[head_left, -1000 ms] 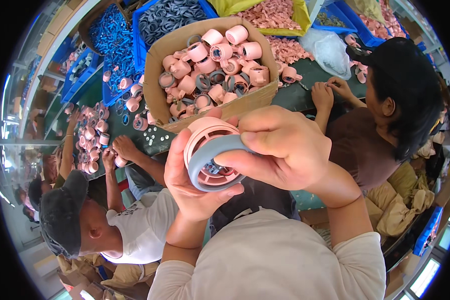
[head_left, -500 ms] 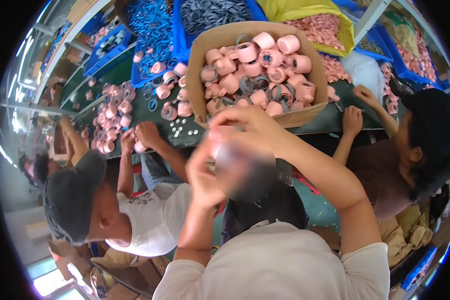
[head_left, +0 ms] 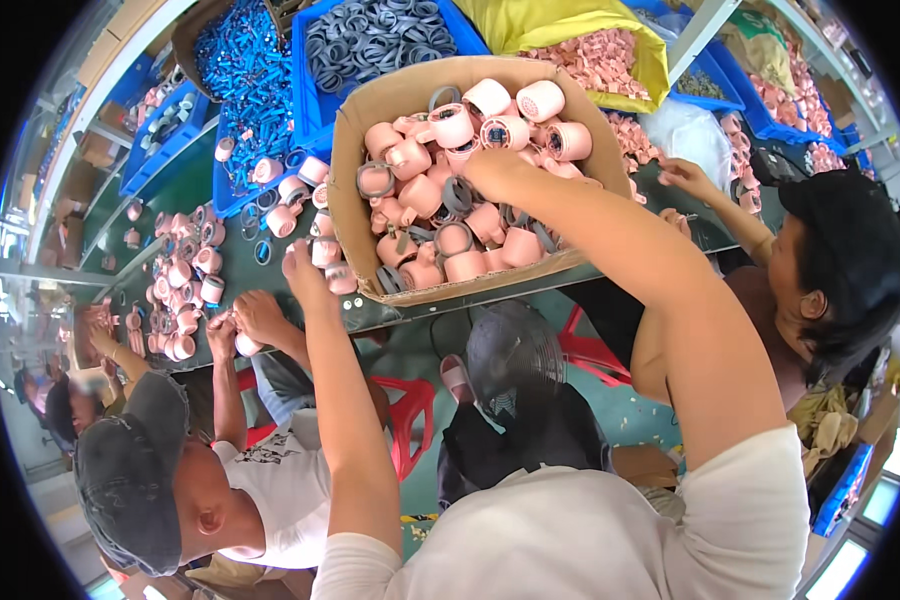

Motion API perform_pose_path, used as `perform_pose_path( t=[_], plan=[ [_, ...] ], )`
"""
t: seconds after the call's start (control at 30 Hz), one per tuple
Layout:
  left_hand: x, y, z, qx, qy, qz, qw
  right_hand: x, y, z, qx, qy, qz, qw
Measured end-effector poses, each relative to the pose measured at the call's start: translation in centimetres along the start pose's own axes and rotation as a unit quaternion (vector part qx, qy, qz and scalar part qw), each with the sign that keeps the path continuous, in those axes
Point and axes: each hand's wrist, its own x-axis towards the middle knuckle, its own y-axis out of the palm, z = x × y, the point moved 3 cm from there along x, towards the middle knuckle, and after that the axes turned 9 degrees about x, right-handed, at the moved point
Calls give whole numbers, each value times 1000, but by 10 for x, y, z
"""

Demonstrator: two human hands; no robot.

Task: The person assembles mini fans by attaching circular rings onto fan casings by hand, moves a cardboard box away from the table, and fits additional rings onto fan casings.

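Note:
My right hand (head_left: 495, 174) reaches into a big cardboard box (head_left: 355, 140), among pink cup-shaped plastic housings (head_left: 422, 196). Its fingers are hidden, so whether they grip a housing does not show. Grey rings (head_left: 457, 196) lie among the housings, some of which have dark parts inside. Over the table, left of the box, is my left hand (head_left: 308, 270), its fingertips close to loose pink housings (head_left: 325, 250). It is slightly blurred, and I cannot make out anything in its fingers. A few small white discs (head_left: 354, 304) lie on the dark table between that hand and the box.
Blue bins of blue parts (head_left: 250, 75) and grey rings (head_left: 375, 42) stand behind, beside a yellow sack (head_left: 510, 25) of pink pieces. Co-workers sit left (head_left: 135, 470) and right (head_left: 820, 270). A fan (head_left: 515, 355) stands below the table edge, with red stools (head_left: 410, 425) nearby.
My hands have moved apart from close together in front of me, where they were blurred. The right has gone into the box, the left out over the table. The view has shifted.

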Motion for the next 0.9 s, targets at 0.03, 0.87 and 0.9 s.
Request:
perform_pose_path(
  t=[0.03,0.87,0.9],
  plan=[
    [-2,11,-13,-1,4,4,1000,15,19,-10,-91,-85,22,992],
    [-164,142,-131,51,157,431,887,-202,-106,23,919,-63,-8,388],
    [-177,129,-127,-23,133,429,893,-205,-106,27,920,-63,-2,386]
  ],
)
